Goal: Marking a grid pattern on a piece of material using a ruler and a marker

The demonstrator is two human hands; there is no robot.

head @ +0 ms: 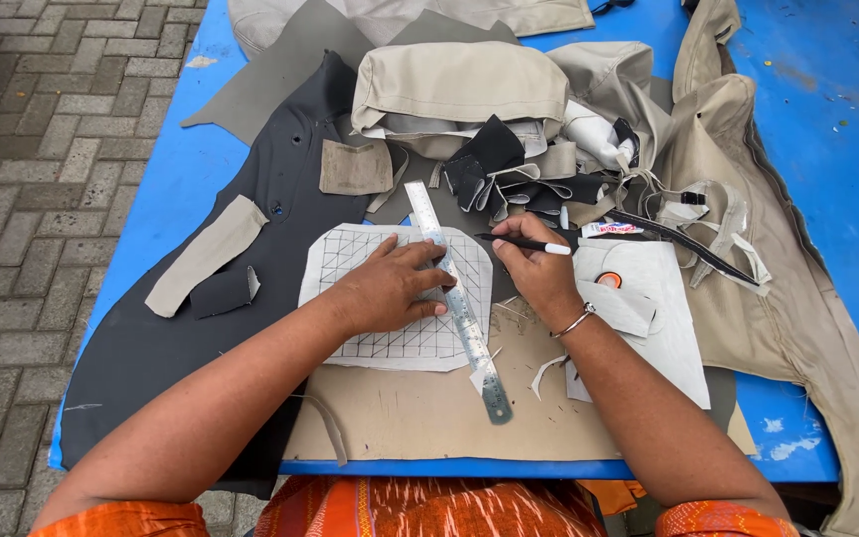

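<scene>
Left hand [385, 291] fingers flat, pinning steel ruler [454, 298] on white grid-marked piece [350, 254]. Right hand [539, 273] fingers pinch pen [524, 243] beside ruler. Grid looks mostly drawn, right edge left, nothing cut yet.

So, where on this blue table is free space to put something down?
Bare blue table lies at the far right, beyond the beige cover, and in a narrow strip left of the dark grey sheet. The tan board is open near the front edge. The middle is crowded: scraps, ruler, both hands.
</scene>
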